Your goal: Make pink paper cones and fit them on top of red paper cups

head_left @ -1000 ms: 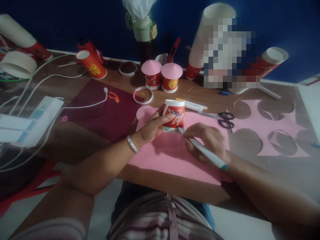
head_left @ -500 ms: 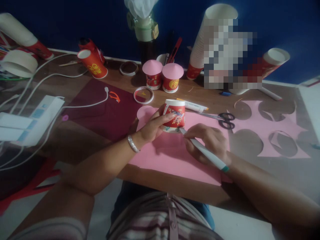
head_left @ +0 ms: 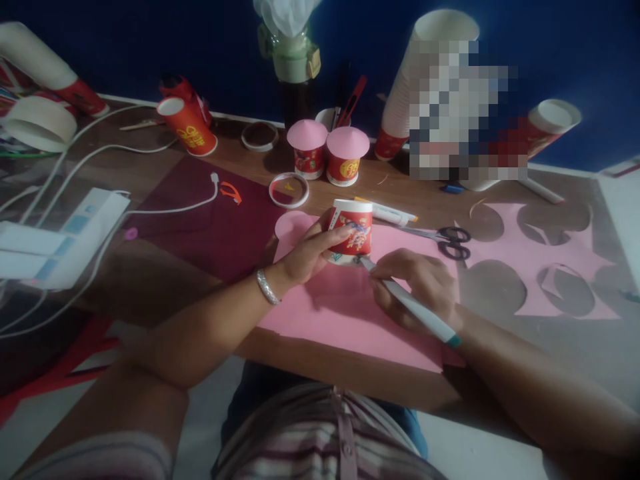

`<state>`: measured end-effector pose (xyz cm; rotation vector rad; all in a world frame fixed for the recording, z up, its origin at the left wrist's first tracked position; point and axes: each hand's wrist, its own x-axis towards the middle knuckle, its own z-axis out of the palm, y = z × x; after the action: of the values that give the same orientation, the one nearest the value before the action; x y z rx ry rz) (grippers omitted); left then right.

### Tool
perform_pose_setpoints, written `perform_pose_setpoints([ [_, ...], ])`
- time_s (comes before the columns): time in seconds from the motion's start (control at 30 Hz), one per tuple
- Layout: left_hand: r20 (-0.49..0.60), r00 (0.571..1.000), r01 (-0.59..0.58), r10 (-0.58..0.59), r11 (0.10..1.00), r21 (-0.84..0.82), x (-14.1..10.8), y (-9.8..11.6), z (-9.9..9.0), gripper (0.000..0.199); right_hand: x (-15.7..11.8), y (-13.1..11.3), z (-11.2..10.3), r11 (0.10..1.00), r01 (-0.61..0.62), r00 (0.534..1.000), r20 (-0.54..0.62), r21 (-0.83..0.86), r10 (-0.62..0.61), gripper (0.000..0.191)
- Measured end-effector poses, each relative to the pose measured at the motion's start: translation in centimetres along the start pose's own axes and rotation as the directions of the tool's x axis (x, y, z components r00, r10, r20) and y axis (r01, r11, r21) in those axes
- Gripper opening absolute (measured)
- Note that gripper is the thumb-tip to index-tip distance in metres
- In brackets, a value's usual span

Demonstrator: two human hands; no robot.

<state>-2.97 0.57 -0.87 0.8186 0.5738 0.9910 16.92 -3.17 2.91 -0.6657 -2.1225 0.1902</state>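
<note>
My left hand is closed around a short red paper cup with a white rim, held above pink paper. In my right hand is a long white pen with a green end, its tip touching the pale band at the cup's lower edge. Beyond the cup lies another white marker with orange ends. Black-handled scissors rest at the pink sheet's upper right. Two small red cups with pink cone tops stand behind.
Pink paper with round cut-outs lies on the right. A stack of paper cups, a bottle and a red cup stand at the back. White cables cross the left, near a white box and dark red paper.
The whole view has shifted very slightly. Both hands keep their grips, and the pen tip stays at the cup's lower edge.
</note>
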Motion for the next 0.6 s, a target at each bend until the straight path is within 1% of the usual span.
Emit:
perform_pose_setpoints([
  [0.27, 0.006, 1.000, 0.000, 0.000, 1.000, 0.002, -0.03, 0.04, 0.04, 0.040, -0.17, 0.06, -0.02, 1.000, -0.022, 1.000, 0.022, -0.006, 0.022, 0.014],
  [0.47, -0.003, 1.000, 0.007, -0.007, 1.000, 0.027, -0.04, -0.21, -0.07, 0.043, 0.10, 0.02, -0.06, 1.000, 0.007, 1.000, 0.028, 0.008, -0.007, 0.014],
  [0.6, 0.004, 1.000, 0.016, -0.016, 1.000, 0.019, -0.06, -0.26, -0.07, 0.040, 0.11, 0.01, -0.02, 1.000, 0.005, 0.999, 0.034, 0.012, -0.005, 0.014],
])
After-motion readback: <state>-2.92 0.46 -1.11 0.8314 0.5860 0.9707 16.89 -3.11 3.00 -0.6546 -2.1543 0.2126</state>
